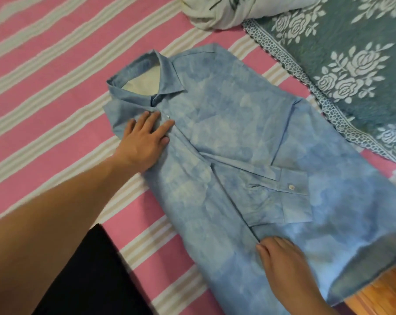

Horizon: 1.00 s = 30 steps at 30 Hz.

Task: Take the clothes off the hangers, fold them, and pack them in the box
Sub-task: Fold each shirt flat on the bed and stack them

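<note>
A light blue mottled collared shirt [238, 137] lies front up on the pink and cream striped bed sheet [44, 83], collar toward the upper left. Both sleeves are folded across the front, and a cuff with a white button [290, 187] rests near the middle. My left hand [144, 142] presses flat on the shirt just below the collar, fingers spread. My right hand [283, 267] rests on the lower part of the shirt, fingertips on the front placket; I cannot tell whether it pinches cloth. No hanger or box is in view.
A grey-green blanket with white roses and a lace edge [351, 71] covers the upper right. A bunched white cloth [233, 10] lies at the top. A black item [90, 273] sits at the lower left. Wooden floor [386, 292] shows at the lower right.
</note>
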Available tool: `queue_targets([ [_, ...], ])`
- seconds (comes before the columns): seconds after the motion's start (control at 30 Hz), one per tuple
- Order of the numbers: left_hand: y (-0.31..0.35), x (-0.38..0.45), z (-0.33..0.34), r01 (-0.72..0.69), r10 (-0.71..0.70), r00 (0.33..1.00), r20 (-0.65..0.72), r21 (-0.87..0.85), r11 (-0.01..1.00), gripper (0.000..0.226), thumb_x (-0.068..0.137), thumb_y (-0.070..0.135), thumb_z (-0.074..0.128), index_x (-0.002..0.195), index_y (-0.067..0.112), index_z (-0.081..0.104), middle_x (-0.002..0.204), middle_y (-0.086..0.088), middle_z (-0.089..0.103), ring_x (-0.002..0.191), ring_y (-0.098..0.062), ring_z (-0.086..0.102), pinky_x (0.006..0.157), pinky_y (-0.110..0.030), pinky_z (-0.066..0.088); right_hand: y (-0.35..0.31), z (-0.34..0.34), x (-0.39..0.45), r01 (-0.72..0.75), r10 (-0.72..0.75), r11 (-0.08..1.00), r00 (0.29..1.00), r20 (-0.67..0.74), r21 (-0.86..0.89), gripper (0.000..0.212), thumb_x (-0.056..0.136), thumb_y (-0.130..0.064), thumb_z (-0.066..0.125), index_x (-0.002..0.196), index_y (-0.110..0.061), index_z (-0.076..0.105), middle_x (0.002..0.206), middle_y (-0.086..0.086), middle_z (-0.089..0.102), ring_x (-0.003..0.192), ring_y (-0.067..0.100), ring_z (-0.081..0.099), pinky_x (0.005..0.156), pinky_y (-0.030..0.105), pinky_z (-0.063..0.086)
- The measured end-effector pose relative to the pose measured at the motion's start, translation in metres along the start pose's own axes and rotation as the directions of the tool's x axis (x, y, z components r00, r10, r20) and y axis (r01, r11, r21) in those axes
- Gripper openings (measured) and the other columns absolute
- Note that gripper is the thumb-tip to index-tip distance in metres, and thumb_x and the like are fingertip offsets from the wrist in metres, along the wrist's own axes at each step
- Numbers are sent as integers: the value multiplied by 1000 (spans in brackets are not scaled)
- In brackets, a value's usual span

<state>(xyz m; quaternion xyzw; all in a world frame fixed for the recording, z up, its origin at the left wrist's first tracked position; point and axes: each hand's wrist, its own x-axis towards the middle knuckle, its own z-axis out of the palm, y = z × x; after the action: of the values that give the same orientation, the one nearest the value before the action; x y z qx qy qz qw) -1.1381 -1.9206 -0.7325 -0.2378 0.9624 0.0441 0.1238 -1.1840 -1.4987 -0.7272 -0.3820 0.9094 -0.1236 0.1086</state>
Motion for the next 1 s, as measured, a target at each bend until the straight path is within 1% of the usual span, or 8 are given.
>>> queue_targets([
  [0.1,-9,13,4,87,-96,978,186,59,995,54,106,52,23,156,54,3,171,-2,3,156,-32,1,118,-65,14,-16,-13,12,-114,115,993,993,21,-39,25,85,-34,50,65,-21,54,62,-2,58,58,24,62,51,28,45],
  [0.2,21,2,-4,266,-263,951,165,3,964,57,105,49,23,157,52,0,171,-1,-5,156,-34,-8,120,-66,3,-35,-29,13,-135,129,988,988,-82,-72,25,76,-11,70,100,-10,67,97,10,63,85,34,61,71,42,51],
  [0.3,69,-26,-9,215,-231,970,-75,-174,961,63,100,43,33,161,38,15,171,-6,1,156,-35,-5,124,-58,0,-68,-29,7,138,-137,990,985,-105,-1,46,86,-17,64,131,-11,61,138,15,55,126,38,53,101,49,43],
  [0.4,105,-56,19,43,-63,990,-127,-159,986,64,101,59,24,161,40,13,171,-4,4,157,-31,-1,124,-58,4,-55,-4,-9,347,-336,935,932,136,-72,58,94,-43,54,147,-20,49,159,9,37,149,34,29,116,51,29],
  [0.57,102,-57,49,95,-90,992,89,-63,993,70,96,69,12,161,42,5,171,-3,0,157,-27,-6,123,-59,-2,7,-3,-20,386,-290,910,853,433,-151,68,96,-53,49,155,-21,37,166,4,24,153,33,19,118,51,23],
  [0.67,109,-57,22,98,-93,989,114,-44,994,72,91,69,20,159,44,18,169,-8,13,155,-31,7,122,-57,3,7,-40,-17,363,-347,931,912,220,-36,50,93,-41,55,138,-19,57,157,8,38,144,33,36,117,46,26],
  [0.83,130,17,-62,-127,95,967,-237,-125,984,52,77,27,55,127,15,63,130,-16,56,120,-41,50,97,-53,40,108,-120,86,-85,85,996,974,-212,9,39,91,-29,55,120,-4,63,128,19,58,114,42,52,103,51,40],
  [1.0,191,171,-106,-378,373,926,67,111,919,79,83,9,64,156,20,34,159,-11,36,146,-34,32,115,-48,30,208,-121,157,-445,442,895,879,176,-25,60,87,-56,63,127,-12,60,119,17,60,113,42,56,96,47,46],
])
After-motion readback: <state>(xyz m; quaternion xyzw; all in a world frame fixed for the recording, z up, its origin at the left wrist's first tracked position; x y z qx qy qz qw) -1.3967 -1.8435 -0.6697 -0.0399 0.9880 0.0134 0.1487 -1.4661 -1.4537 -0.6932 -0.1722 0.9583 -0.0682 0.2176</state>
